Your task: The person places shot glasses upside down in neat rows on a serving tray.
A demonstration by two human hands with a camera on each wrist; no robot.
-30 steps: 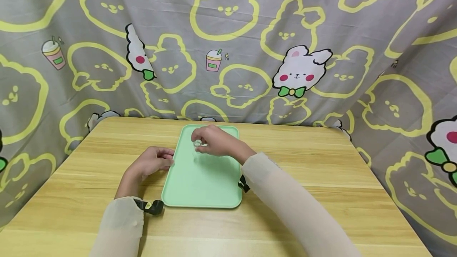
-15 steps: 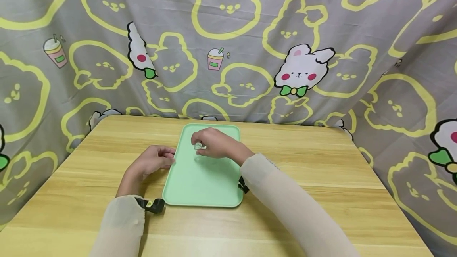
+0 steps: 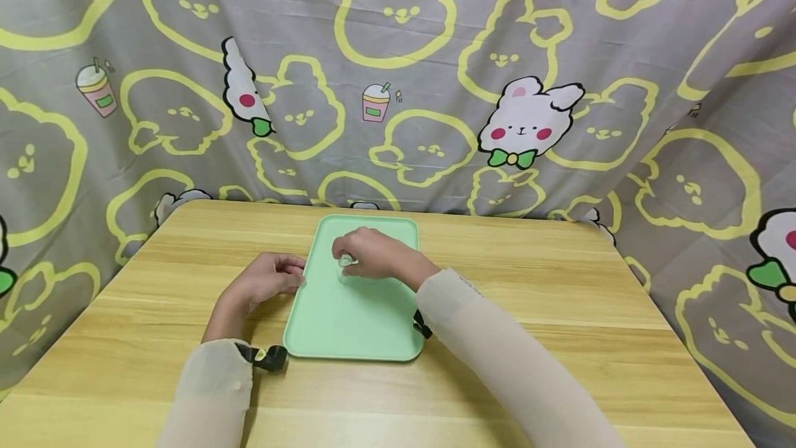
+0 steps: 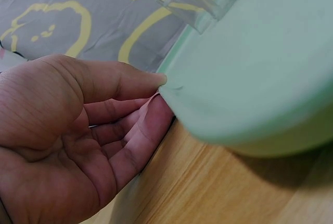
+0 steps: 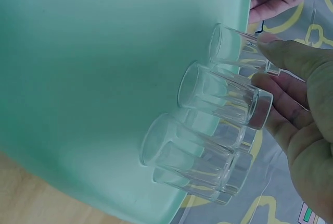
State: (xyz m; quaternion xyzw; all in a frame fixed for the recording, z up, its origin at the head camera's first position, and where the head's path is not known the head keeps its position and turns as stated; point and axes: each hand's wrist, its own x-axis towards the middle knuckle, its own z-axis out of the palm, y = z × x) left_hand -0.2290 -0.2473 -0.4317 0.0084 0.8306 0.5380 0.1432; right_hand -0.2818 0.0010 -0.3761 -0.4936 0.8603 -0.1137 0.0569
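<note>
A pale green tray (image 3: 348, 330) lies on the wooden table. My left hand (image 3: 266, 276) pinches its left rim, thumb on top and fingers beneath, as the left wrist view shows. Over the far half of the tray, my right hand (image 3: 376, 253) grips a small clear shot glass (image 5: 234, 49) by its base end. That glass is mouth down, its rim at or very near the tray surface. Several more upside-down shot glasses (image 5: 221, 96) stand beside it on the tray in the right wrist view. In the head view the right hand mostly hides them.
The wooden table (image 3: 535, 310) extends to both sides of the tray. A grey patterned curtain (image 3: 429, 88) hangs behind its far edge. Black wrist straps (image 3: 264, 358) sit at both sleeves.
My right hand has come down slightly with the shot glass, bringing it lower to the tray. The left hand keeps its place on the rim. The head view has shifted a little.
</note>
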